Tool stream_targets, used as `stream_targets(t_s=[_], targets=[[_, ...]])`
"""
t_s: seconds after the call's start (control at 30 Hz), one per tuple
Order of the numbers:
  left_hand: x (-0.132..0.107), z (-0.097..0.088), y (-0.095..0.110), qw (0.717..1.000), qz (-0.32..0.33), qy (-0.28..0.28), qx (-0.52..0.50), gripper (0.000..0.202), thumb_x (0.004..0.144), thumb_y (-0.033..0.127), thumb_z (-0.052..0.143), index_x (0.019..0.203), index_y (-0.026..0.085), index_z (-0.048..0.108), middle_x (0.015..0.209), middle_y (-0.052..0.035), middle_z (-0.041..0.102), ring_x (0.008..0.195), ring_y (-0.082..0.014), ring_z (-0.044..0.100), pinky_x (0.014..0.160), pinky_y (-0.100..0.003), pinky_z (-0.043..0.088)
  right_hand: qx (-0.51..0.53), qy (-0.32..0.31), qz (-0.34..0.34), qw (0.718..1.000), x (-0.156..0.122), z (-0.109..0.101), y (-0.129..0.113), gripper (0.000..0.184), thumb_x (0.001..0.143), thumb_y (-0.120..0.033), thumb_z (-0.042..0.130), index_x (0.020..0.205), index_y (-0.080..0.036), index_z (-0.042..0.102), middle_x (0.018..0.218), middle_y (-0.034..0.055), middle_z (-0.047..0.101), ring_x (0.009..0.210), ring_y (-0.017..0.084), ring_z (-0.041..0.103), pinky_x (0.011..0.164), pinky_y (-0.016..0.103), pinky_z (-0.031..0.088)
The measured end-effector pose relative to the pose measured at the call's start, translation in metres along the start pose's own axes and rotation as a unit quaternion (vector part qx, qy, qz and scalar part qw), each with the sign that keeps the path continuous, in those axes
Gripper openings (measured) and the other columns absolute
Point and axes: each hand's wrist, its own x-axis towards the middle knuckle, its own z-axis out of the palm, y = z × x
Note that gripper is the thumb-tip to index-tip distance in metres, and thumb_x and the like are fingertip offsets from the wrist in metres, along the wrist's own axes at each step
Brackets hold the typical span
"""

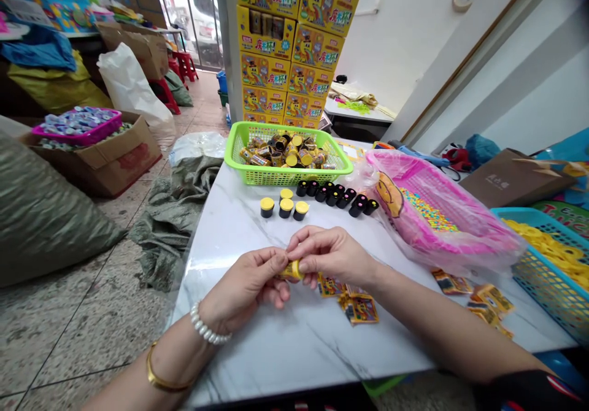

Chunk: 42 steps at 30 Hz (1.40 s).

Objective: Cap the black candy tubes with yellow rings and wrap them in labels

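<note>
Between both hands, over the marble-patterned table (257,343), is a small cup with a yellow lid and a yellow printed wrap (291,270). My left hand (257,276) grips its left end with thumb and fingers. At the lid end, the thumb and fingers of my right hand (334,254) close on it; they partly hide the cup. Just beyond the hands stand several black cups with yellow lids (286,207). Rows of lidless-looking black cups (338,195) with coloured bits on top are behind. Printed wrappers (360,308) lie below my right forearm.
A green basket (294,176) of wrapped cups stands at the table's back. To the right are a pink basket (478,239) with colourful beads or candies and a blue basket (543,276) of yellow lids. Yellow cartons (267,70) are stacked behind. Sacks (46,208) lie left.
</note>
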Motion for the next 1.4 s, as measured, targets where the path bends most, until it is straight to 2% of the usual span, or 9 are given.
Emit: stream_targets(t_s=[0.2,0.33,0.5,0.63,0.83,0.93,1.07,1.2,1.4], targets=[[0.001,-0.001,0.000,1.000,-0.008,0.001,-0.021,0.037,0.079,0.046,0.074,0.085,0.010,0.064,0.081,-0.0098,0.071,0.052,-0.0055,0.059,0.047,-0.012,0.049,0.010,0.014,0.003,1.000,0.003,0.000,0.002,0.014,0.073,-0.024,0.080,0.087,-0.022,0.078,0.103,0.0024,0.060,0.058,0.007,0.066,0.055,0.025,0.061],[0.002,-0.001,-0.001,0.998,0.006,0.046,-0.038,0.041,0.076,0.049,0.075,0.087,0.011,0.064,0.068,-0.0041,0.067,0.050,-0.0056,0.058,0.046,-0.012,0.048,-0.173,0.046,-0.075,0.981,-0.001,0.008,0.002,0.038,0.071,-0.025,0.080,0.109,-0.023,0.073,0.101,0.0040,0.063,0.068,0.009,0.064,0.061,0.024,0.058],[0.002,0.001,0.000,0.996,0.027,0.084,0.010,0.045,0.076,0.043,0.076,0.104,0.012,0.057,0.077,-0.0027,0.066,0.055,-0.0097,0.063,0.048,-0.018,0.051,-0.416,0.077,-0.180,0.888,0.008,0.009,-0.009,0.029,0.076,-0.014,0.066,0.104,-0.018,0.072,0.090,0.0050,0.068,0.068,0.010,0.062,0.056,0.019,0.053],[-0.001,0.004,0.001,0.989,0.040,0.114,0.087,0.064,0.073,0.037,0.078,0.122,0.015,0.045,0.083,-0.0035,0.066,0.058,-0.0132,0.062,0.047,-0.023,0.051,-0.526,0.190,-0.249,0.791,0.061,-0.019,-0.055,0.023,0.080,-0.016,0.062,0.101,-0.016,0.072,0.096,0.0067,0.072,0.078,0.015,0.065,0.071,0.026,0.053],[-0.001,0.005,0.002,0.956,0.051,0.139,0.253,0.039,0.079,0.042,0.068,0.104,0.014,0.059,0.065,0.0025,0.059,0.048,-0.0080,0.048,0.044,-0.020,0.040,-0.593,0.277,-0.275,0.704,0.073,-0.048,-0.096,0.025,0.086,-0.028,0.064,0.107,-0.014,0.070,0.097,0.0072,0.072,0.087,0.019,0.064,0.079,0.029,0.048],[-0.001,0.006,0.000,0.933,0.071,0.136,0.327,0.035,0.079,0.043,0.068,0.100,0.016,0.063,0.065,0.0027,0.060,0.051,-0.0088,0.050,0.048,-0.020,0.040,-0.626,0.156,-0.181,0.742,0.024,-0.043,-0.065,0.018,0.090,-0.025,0.060,0.081,-0.016,0.073,0.078,0.0035,0.070,0.076,0.015,0.063,0.074,0.027,0.045],[0.001,0.008,-0.005,0.918,0.077,0.111,0.374,0.029,0.079,0.043,0.067,0.096,0.019,0.066,0.069,0.0011,0.064,0.057,-0.0117,0.055,0.054,-0.023,0.043,-0.590,0.039,-0.031,0.806,-0.033,-0.048,-0.013,0.013,0.081,-0.025,0.072,0.090,-0.017,0.074,0.085,0.0048,0.068,0.078,0.015,0.062,0.073,0.026,0.046],[0.004,0.011,-0.010,0.909,0.075,0.105,0.397,0.027,0.080,0.042,0.068,0.095,0.020,0.068,0.068,0.0004,0.064,0.057,-0.0126,0.055,0.055,-0.023,0.044,-0.558,0.016,-0.048,0.829,-0.046,-0.060,0.013,0.006,0.081,-0.018,0.068,0.086,-0.018,0.072,0.089,0.0043,0.061,0.085,0.015,0.059,0.079,0.028,0.046],[0.005,0.019,-0.005,0.925,0.065,0.140,0.347,0.028,0.076,0.039,0.073,0.095,0.019,0.069,0.070,-0.0009,0.066,0.054,-0.0110,0.054,0.050,-0.021,0.043,-0.501,0.024,-0.059,0.863,-0.034,-0.055,0.002,0.010,0.074,-0.006,0.062,0.073,-0.017,0.061,0.079,-0.0001,0.058,0.073,0.012,0.054,0.070,0.025,0.043]])
